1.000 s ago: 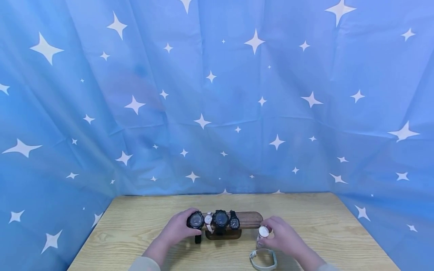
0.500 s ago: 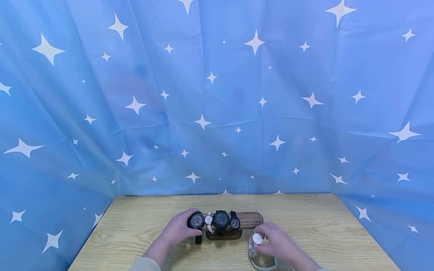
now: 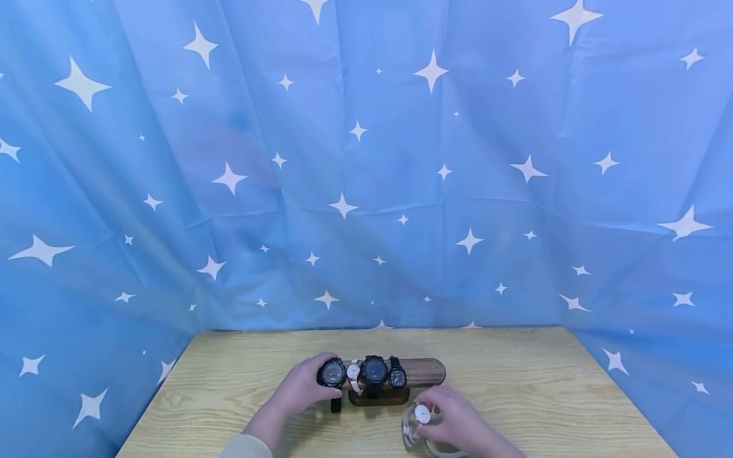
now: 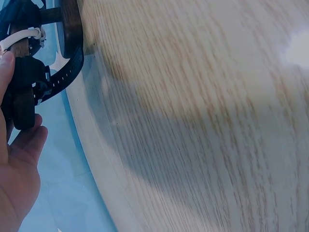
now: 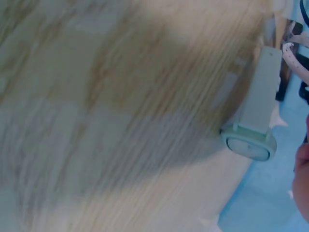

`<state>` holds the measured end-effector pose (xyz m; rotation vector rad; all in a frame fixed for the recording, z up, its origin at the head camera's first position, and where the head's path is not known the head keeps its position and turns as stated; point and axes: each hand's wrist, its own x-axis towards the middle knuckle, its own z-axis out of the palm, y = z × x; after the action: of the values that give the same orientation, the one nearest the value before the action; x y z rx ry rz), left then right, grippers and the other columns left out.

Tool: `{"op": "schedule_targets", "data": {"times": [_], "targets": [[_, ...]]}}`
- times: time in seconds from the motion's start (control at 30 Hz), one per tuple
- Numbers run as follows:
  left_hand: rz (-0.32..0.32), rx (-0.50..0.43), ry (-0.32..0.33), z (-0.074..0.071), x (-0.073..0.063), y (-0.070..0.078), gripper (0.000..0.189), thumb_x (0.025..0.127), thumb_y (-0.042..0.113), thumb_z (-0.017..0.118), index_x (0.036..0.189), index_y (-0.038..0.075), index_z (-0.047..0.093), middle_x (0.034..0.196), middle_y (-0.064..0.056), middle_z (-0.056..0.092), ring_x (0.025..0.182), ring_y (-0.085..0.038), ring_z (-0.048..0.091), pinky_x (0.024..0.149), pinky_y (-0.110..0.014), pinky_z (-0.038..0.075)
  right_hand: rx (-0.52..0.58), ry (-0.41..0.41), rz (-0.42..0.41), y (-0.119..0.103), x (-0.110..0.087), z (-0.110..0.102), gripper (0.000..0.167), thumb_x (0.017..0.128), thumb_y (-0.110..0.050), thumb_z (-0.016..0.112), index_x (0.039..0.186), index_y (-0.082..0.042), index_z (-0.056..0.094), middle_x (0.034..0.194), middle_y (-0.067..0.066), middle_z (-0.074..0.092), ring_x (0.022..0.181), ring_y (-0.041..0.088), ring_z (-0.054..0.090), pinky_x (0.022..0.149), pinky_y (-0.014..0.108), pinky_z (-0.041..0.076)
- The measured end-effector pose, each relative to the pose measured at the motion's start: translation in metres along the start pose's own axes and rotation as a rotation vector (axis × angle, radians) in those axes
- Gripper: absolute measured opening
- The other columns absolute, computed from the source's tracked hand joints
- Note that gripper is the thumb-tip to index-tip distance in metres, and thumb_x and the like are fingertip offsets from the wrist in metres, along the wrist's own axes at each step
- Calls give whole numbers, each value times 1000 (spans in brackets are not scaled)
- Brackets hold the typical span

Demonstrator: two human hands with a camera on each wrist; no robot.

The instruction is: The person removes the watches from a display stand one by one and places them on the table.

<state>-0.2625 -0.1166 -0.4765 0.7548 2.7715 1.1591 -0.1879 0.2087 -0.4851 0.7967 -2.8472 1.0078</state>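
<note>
One round, pale-strapped, white-faced watch (image 3: 422, 413) is pinched in the right hand (image 3: 452, 420), near the brown wooden bar stand (image 3: 426, 372); the left hand (image 3: 300, 385) grips that stand's end beside a chunky black watch (image 3: 332, 374); the pale-strapped one seems light, fragile-faced, best held by its case.

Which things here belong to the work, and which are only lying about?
In the work:
wooden stand, in the left hand
four watches on it
white-faced watch, in the right hand

Apparently only around:
pale green watch, not held (possibly involved too)
starry curtain
</note>
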Motion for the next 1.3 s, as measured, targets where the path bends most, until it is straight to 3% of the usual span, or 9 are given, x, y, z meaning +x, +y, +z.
{"op": "schedule_targets", "data": {"times": [0.23, 0.47, 0.7, 0.93, 1.13, 1.3], "targets": [[5, 11, 4, 0, 0, 2, 68, 72, 31, 81, 130, 11, 52, 118, -9, 60, 97, -25, 60, 80, -42, 49, 81, -79, 28, -1, 1, 7, 32, 79, -35, 73, 104, -17, 65, 90, -19, 55, 81, 2, 49, 64, 25, 45], [15, 5, 15, -1, 0, 4, 67, 72, 30, 81, 130, 10, 52, 118, -9, 60, 97, -25, 60, 82, -43, 49, 98, -56, 10, -1, 2, 14, 37, 77, -36, 75, 106, -14, 66, 90, -19, 57, 79, 3, 51, 63, 24, 45], [19, 9, 17, -1, 0, 3, 67, 72, 30, 80, 130, 10, 52, 119, -9, 60, 98, -24, 60, 82, -42, 49, 114, -87, 84, -1, 1, 20, 41, 74, -41, 75, 105, -16, 65, 91, -18, 57, 80, 5, 50, 64, 24, 45], [20, 21, 30, 1, 0, 1, 67, 71, 30, 81, 129, 11, 52, 118, -9, 61, 97, -25, 60, 82, -43, 49, 11, -56, 61, -1, 0, 21, 40, 74, -42, 75, 103, -16, 65, 99, -14, 56, 90, 9, 52, 75, 31, 49], [18, 24, 33, 1, 0, 0, 69, 71, 31, 81, 130, 10, 51, 119, -10, 60, 98, -26, 59, 83, -44, 49, -20, -73, 66, -1, -1, 21, 36, 73, -42, 75, 99, -19, 66, 94, -19, 57, 90, 10, 52, 76, 33, 48], [14, 15, 27, 1, -1, 1, 70, 71, 30, 81, 131, 9, 51, 119, -11, 60, 99, -27, 59, 83, -45, 49, -97, -70, 30, 1, -2, 24, 38, 72, -44, 75, 101, -20, 68, 95, -20, 60, 93, 11, 55, 89, 49, 43]]}}
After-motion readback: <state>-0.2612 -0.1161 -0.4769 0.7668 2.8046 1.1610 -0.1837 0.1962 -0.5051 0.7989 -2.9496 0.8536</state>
